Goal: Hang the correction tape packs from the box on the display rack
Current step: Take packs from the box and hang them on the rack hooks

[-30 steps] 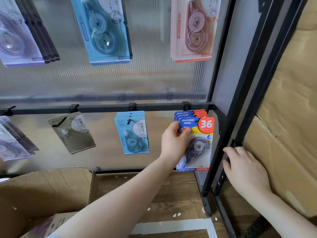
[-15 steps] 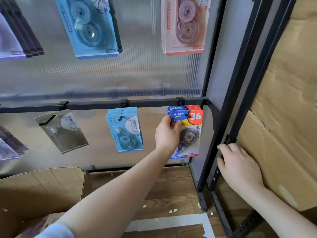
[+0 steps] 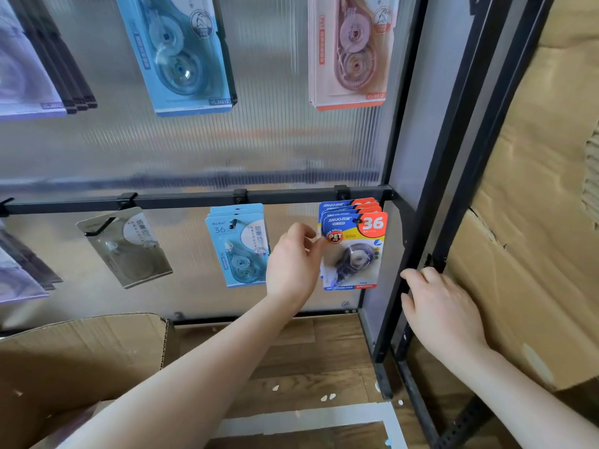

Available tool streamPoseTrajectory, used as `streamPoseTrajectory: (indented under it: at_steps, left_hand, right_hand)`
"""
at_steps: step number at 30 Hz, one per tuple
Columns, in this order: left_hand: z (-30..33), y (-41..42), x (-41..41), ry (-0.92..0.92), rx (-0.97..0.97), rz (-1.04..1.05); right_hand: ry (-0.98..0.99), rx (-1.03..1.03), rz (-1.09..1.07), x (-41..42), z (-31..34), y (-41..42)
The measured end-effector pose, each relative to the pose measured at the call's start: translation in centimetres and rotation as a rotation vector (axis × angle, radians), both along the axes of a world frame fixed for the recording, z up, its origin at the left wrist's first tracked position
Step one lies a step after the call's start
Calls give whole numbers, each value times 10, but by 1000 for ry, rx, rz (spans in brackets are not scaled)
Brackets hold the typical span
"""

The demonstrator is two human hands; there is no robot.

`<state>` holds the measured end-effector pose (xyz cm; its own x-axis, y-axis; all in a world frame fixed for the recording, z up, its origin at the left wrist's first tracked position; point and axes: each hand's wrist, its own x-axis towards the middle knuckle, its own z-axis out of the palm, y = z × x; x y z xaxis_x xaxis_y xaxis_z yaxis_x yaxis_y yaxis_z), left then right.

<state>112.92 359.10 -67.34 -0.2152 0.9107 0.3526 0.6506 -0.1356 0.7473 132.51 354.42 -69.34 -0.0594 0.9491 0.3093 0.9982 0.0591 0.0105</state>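
Observation:
Several blue, yellow and red correction tape packs (image 3: pixel 355 251) marked 36 hang on the rightmost hook of the black rail (image 3: pixel 291 198) of the display rack. My left hand (image 3: pixel 291 264) is just left of the front pack, its loosely bent fingertips at the pack's left edge and nothing between them. My right hand (image 3: pixel 444 306) rests against the rack's black upright post (image 3: pixel 405 222), holding no pack. The open cardboard box (image 3: pixel 81 351) stands at the lower left, and my left forearm covers part of its inside.
Light blue packs (image 3: pixel 238 247) and a tilted grey pack (image 3: pixel 126 247) hang on the same rail. Larger blue (image 3: pixel 181 53), pink (image 3: pixel 353 50) and purple (image 3: pixel 19 76) packs hang above. A cardboard sheet (image 3: pixel 534 222) leans at the right. Wooden floor (image 3: pixel 308 351) lies below.
My left hand has let go of the front pack and drawn back a little to the left; the pack now hangs on the hook. The right hand stays on the post.

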Motion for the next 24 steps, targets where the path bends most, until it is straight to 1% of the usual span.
streamPoseTrajectory:
  at_steps: [4, 9, 11, 13, 15, 19, 24]
  left_hand:
    - [-3, -18, -31, 255, 84, -37]
    - [-9, -44, -87, 584, 213, -57]
    - [-11, -54, -114, 678, 219, -50]
    - [-11, -66, -140, 760, 180, -31]
    - [-13, -80, -168, 817, 142, 0]
    - [-20, -109, -226, 861, 27, 66]
    - [-40, -144, -292, 869, -113, 148]
  right_hand:
    - [-30, -2, 24, -9, -1, -3]
    - [-17, -3, 70, -28, 2, -4]
    - [1, -4, 88, -41, 2, -3]
    - [21, 12, 109, -58, 1, -1]
    - [18, 19, 140, -79, -1, -1]
    - [42, -15, 219, -132, -11, -3]
    - [50, -35, 338, -205, -25, -13]
